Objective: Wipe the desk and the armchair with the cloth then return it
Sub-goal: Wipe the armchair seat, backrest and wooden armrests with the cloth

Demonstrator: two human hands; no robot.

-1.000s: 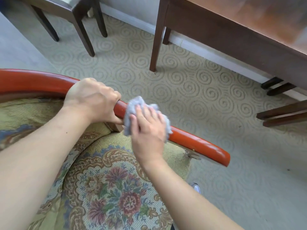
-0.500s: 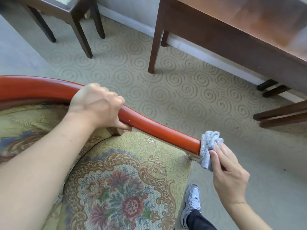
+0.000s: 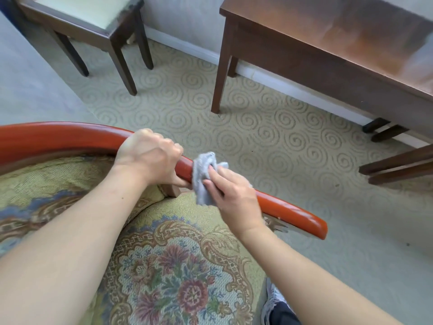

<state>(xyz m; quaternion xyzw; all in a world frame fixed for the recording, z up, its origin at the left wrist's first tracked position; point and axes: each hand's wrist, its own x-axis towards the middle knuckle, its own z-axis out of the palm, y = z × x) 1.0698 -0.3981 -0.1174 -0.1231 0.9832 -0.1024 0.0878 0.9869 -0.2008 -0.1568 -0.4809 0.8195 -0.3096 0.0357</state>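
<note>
The armchair has a glossy red-orange wooden arm rail [image 3: 288, 208] curving from the left edge down to the right, and a floral tapestry seat [image 3: 178, 273]. My left hand [image 3: 150, 158] grips the rail near its middle. Just to its right, my right hand [image 3: 232, 195] holds a bunched grey cloth [image 3: 203, 177] wrapped against the rail. The brown wooden desk [image 3: 328, 41] stands at the upper right against the wall.
A dark wooden stool with a pale seat [image 3: 93, 22] stands at the upper left. Dark chair legs [image 3: 396, 165] jut in at the right edge. Swirl-patterned carpet [image 3: 257, 137] lies between armchair and desk. My shoe [image 3: 274, 303] shows beside the seat at the bottom.
My right hand slid the cloth down to the rail's free end, then back up the rail to sit beside my left hand. My left hand kept its grip.
</note>
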